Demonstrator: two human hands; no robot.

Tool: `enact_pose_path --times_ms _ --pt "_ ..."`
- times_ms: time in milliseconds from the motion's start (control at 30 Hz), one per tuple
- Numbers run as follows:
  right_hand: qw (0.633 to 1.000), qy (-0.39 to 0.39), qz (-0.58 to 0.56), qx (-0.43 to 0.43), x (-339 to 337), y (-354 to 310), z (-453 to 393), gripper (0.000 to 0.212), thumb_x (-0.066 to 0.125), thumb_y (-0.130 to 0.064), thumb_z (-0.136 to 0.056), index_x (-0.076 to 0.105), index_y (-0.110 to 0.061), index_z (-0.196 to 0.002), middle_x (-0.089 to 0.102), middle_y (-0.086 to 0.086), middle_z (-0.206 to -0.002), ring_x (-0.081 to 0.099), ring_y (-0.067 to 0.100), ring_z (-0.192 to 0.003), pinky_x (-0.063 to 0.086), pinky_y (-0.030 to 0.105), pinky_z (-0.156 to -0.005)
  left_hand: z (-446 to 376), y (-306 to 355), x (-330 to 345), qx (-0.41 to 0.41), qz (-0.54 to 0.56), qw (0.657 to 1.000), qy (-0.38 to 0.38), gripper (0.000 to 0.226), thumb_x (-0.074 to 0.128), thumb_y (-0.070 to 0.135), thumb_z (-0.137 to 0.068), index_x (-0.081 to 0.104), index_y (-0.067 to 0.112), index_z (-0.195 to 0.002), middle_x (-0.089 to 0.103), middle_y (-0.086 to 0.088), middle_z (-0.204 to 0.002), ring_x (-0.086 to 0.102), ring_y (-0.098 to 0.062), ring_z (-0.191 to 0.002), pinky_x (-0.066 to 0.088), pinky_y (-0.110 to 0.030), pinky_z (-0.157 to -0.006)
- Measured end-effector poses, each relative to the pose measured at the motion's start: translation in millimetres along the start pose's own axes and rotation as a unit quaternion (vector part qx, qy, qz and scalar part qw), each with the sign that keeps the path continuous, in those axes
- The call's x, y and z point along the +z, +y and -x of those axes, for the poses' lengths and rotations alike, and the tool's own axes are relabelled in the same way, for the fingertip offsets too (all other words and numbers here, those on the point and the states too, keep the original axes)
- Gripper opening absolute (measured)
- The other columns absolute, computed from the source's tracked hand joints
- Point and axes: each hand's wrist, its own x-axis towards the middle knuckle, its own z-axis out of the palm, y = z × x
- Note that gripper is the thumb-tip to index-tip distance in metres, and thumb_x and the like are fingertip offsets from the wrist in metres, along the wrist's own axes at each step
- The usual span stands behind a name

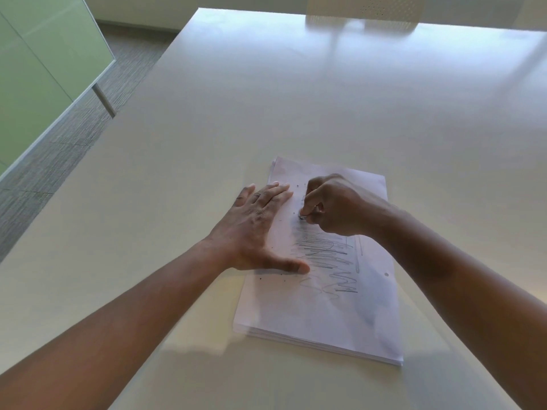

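**Paper stack on table: left hand flat, right hand pinching at the sheet**

A stack of paper [319,315] is seen lying flat on the white table [296,99], towards the near right of the tabletop, with its long side running away from the camera. The top sheet is marked with grey pencil scribbles [328,258] across its middle.

The left hand [257,226] is laid palm down, with fingers straight and spread. The fingers rest on the stack's left edge and the thumb tip is pressed on the sheet just left of the scribbles. Nothing is gripped by it.

The right hand [334,205] is curled into a tight pinch above the scribbles. A small pale object [302,216] is held at the fingertips and set against the top sheet. The object is mostly hidden by the fingers, so its kind cannot be told.

Dark crumbs [275,280] are scattered on the sheet near the left thumb and around the right fingertips.

At the far edge of the table a pale chair back [364,8] is visible. A green panel [35,78] and grey carpet [59,143] are noted to the left.
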Motion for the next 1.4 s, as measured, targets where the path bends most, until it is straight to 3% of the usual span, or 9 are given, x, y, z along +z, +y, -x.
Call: enact_pose_path --times_ms 100,167,367,633,700,800,933,1233,1400 --pt "1.0 -0.004 -0.013 0.007 -1 1 0 0.014 0.073 -0.014 -0.087 0.08 -0.023 -0.094 0.052 -0.014 -0.082 0.054 0.008 -0.076 0.041 0.017 -0.066 -5 1 -2 0.004 -0.008 1.0 0.023 0.149 0.034 0.11 -0.046 0.016 0.02 -0.163 0.016 0.007 -0.168 0.006 -0.01 -0.155 0.001 -0.038 -0.127" --pt "1.0 -0.007 -0.014 0.009 -2 2 0 0.014 0.073 -0.014 -0.087 0.08 -0.024 -0.093 0.052 -0.014 -0.081 0.055 0.009 -0.076 0.041 0.017 -0.065 -11 1 -4 0.005 -0.007 1.0 0.024 0.147 0.038 0.109 -0.046 0.016 0.021 -0.163 0.019 0.008 -0.165 0.003 -0.009 -0.155 0.002 -0.038 -0.127" --pt "1.0 -0.022 0.009 -0.013 -9 -2 -2 0.014 0.071 -0.013 -0.087 0.08 -0.023 -0.091 0.052 -0.015 -0.078 0.054 0.008 -0.076 0.046 0.022 -0.072 -28 5 -5 0.01 -0.017 1.0 -0.014 0.152 0.039 0.108 -0.047 0.004 0.019 -0.165 0.001 0.005 -0.172 -0.018 -0.009 -0.156 -0.005 -0.052 -0.127" --pt "0.999 -0.019 0.013 -0.024 -10 -3 -4 0.02 0.068 -0.01 -0.084 0.081 -0.025 -0.089 0.05 -0.022 -0.073 0.05 -0.002 -0.069 0.047 0.018 -0.076 -40 3 0 0.009 -0.016 1.0 -0.009 0.148 0.04 0.108 -0.05 0.002 0.022 -0.165 -0.002 0.006 -0.173 -0.015 -0.007 -0.157 -0.011 -0.054 -0.125" --pt "0.999 -0.016 0.008 -0.028 -9 -1 -4 0.019 0.069 -0.012 -0.083 0.081 -0.026 -0.088 0.052 -0.021 -0.073 0.05 -0.006 -0.068 0.044 0.011 -0.073 -40 3 1 0.009 -0.021 1.0 -0.01 0.149 0.038 0.109 -0.05 0.001 0.022 -0.165 -0.003 0.006 -0.173 -0.016 -0.006 -0.156 -0.011 -0.054 -0.125" --pt "1.0 0.012 -0.019 -0.021 -11 9 -4 0.013 0.074 -0.015 -0.082 0.081 -0.025 -0.085 0.061 -0.016 -0.077 0.053 -0.008 -0.067 0.034 0.0 -0.067 -39 4 0 0.006 -0.019 1.0 -0.014 0.151 0.036 0.11 -0.047 0.001 0.022 -0.165 -0.004 0.007 -0.173 -0.016 -0.006 -0.156 -0.011 -0.054 -0.125" --pt "0.994 0.091 -0.053 0.037 -11 28 -6 0.008 0.077 -0.017 -0.083 0.082 -0.022 -0.087 0.069 -0.007 -0.084 0.061 0.005 -0.071 0.036 0.0 -0.065 -39 4 -2 0.005 -0.008 1.0 -0.012 0.151 0.038 0.11 -0.046 0.006 0.023 -0.165 0.0 0.009 -0.173 -0.015 -0.004 -0.156 -0.014 -0.054 -0.125" --pt "0.989 0.141 -0.045 0.025 2 37 -12 0.008 0.073 -0.013 -0.084 0.081 -0.015 -0.087 0.068 -0.001 -0.089 0.055 0.006 -0.069 0.049 0.021 -0.07 -39 5 -2 0.003 0.0 1.0 -0.011 0.15 0.042 0.108 -0.046 0.007 0.023 -0.164 0.002 0.008 -0.173 -0.015 -0.004 -0.156 -0.015 -0.053 -0.124" --pt "0.991 0.125 -0.029 -0.024 10 32 -6 0.006 0.075 -0.013 -0.083 0.08 -0.014 -0.083 0.067 0.0 -0.087 0.051 0.002 -0.063 0.037 0.007 -0.065 -40 4 -2 -0.003 0.001 1.0 -0.013 0.151 0.046 0.107 -0.046 0.005 0.023 -0.165 0.001 0.008 -0.173 -0.016 -0.002 -0.155 -0.015 -0.053 -0.124"
